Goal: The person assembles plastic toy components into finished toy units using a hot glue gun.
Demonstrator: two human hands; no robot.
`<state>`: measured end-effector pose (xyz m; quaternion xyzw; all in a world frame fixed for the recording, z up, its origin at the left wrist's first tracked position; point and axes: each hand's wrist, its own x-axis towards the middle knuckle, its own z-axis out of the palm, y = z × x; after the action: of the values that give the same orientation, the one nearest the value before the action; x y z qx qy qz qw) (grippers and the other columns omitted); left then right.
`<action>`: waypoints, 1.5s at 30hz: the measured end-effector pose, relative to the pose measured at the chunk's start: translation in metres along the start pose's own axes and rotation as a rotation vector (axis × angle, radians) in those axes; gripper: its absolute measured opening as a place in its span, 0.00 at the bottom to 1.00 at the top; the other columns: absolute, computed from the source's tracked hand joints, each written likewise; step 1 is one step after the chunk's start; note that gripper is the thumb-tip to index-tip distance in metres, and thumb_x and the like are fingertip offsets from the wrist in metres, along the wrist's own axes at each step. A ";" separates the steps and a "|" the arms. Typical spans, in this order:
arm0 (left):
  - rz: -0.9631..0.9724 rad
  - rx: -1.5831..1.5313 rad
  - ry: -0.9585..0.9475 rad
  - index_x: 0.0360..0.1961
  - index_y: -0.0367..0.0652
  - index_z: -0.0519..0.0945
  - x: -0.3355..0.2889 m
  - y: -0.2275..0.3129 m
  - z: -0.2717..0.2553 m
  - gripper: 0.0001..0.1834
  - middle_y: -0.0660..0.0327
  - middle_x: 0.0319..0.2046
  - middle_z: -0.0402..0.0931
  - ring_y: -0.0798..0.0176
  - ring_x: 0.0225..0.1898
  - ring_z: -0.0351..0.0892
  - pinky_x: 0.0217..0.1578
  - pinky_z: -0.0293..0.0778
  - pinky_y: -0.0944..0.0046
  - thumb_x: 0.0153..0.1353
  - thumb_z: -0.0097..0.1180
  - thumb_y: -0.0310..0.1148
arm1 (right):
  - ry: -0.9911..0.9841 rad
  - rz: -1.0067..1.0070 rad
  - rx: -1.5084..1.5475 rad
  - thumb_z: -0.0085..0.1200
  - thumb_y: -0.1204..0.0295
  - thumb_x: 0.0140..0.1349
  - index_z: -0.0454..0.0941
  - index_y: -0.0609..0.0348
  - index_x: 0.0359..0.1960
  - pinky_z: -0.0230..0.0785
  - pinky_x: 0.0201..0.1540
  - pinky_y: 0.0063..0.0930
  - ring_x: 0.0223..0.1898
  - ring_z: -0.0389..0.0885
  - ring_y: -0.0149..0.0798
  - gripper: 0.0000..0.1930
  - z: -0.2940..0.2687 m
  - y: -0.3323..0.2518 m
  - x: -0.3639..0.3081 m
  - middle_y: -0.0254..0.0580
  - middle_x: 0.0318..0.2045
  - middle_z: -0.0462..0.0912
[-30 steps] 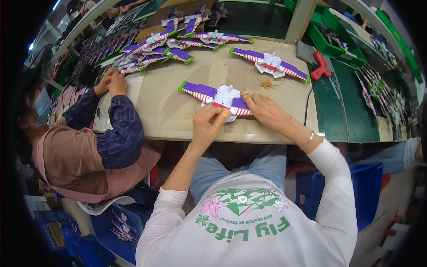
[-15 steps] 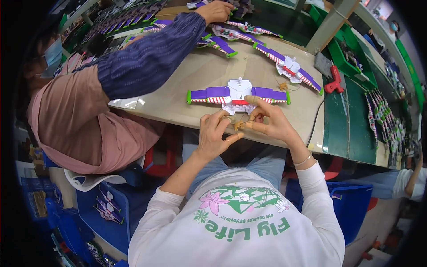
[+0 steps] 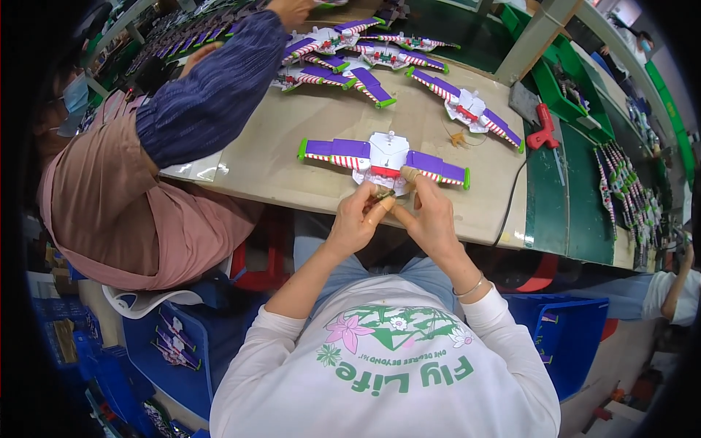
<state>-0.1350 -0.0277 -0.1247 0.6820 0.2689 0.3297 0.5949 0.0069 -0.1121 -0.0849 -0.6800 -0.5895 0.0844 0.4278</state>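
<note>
A toy wing set (image 3: 389, 150) with purple wings, green tips, red-striped edges and a white middle lies on the bench just beyond my hands. My left hand (image 3: 355, 225) is closed in a pinch by its near edge, on a small dark piece (image 3: 385, 194) mostly hidden by fingertips. My right hand (image 3: 432, 219) is curled beside it, with its thumb close to the left fingertips. Its taped forefinger reaches the near side of the white middle. What the right fingers hold, if anything, is hidden.
Another wing set (image 3: 467, 109) lies farther right, with a small tan wired piece (image 3: 458, 139) beside it. A red glue gun (image 3: 543, 128) and a green bin (image 3: 573, 91) stand beyond. More wing sets (image 3: 328, 41) crowd the back. A co-worker's sleeved arm (image 3: 219, 95) reaches over at left.
My hands have drawn together by the wing set, and the small tan piece between them is now mostly covered. The co-worker's arm has shifted left, uncovering more wing sets at the back.
</note>
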 end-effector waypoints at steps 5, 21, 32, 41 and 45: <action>0.066 0.064 0.002 0.39 0.37 0.70 0.005 -0.002 -0.003 0.10 0.61 0.26 0.76 0.72 0.25 0.72 0.27 0.70 0.69 0.63 0.58 0.28 | -0.159 -0.063 0.187 0.65 0.75 0.51 0.78 0.59 0.51 0.66 0.30 0.24 0.27 0.70 0.33 0.22 -0.029 -0.006 0.023 0.39 0.33 0.74; 0.620 0.608 0.485 0.28 0.39 0.80 0.007 -0.006 0.012 0.10 0.59 0.37 0.78 0.57 0.35 0.77 0.35 0.71 0.59 0.46 0.70 0.26 | -0.350 0.259 0.562 0.60 0.74 0.59 0.81 0.64 0.33 0.65 0.26 0.21 0.24 0.72 0.20 0.05 -0.009 0.036 0.039 0.30 0.25 0.79; 0.570 0.619 0.485 0.23 0.42 0.71 0.011 -0.013 0.009 0.12 0.60 0.35 0.79 0.55 0.35 0.76 0.35 0.69 0.57 0.49 0.66 0.23 | -0.001 0.123 0.170 0.63 0.71 0.51 0.84 0.60 0.29 0.64 0.26 0.32 0.23 0.74 0.37 0.07 0.019 0.026 0.038 0.41 0.23 0.76; 0.586 0.624 0.450 0.25 0.41 0.73 0.010 -0.013 0.005 0.10 0.61 0.32 0.80 0.56 0.35 0.77 0.36 0.68 0.59 0.49 0.65 0.22 | -0.040 0.013 -0.050 0.62 0.71 0.50 0.81 0.60 0.25 0.65 0.33 0.40 0.29 0.76 0.46 0.05 0.014 0.010 0.043 0.43 0.23 0.76; 0.641 0.639 0.355 0.24 0.40 0.74 0.007 -0.010 -0.003 0.09 0.61 0.33 0.81 0.57 0.36 0.77 0.40 0.67 0.58 0.49 0.65 0.22 | -0.101 -0.123 -0.217 0.61 0.73 0.48 0.80 0.61 0.23 0.67 0.36 0.40 0.32 0.77 0.47 0.04 0.011 0.004 0.049 0.44 0.24 0.77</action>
<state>-0.1320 -0.0189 -0.1331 0.8122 0.2304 0.5084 0.1695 0.0172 -0.0633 -0.0756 -0.6798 -0.6563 0.0279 0.3261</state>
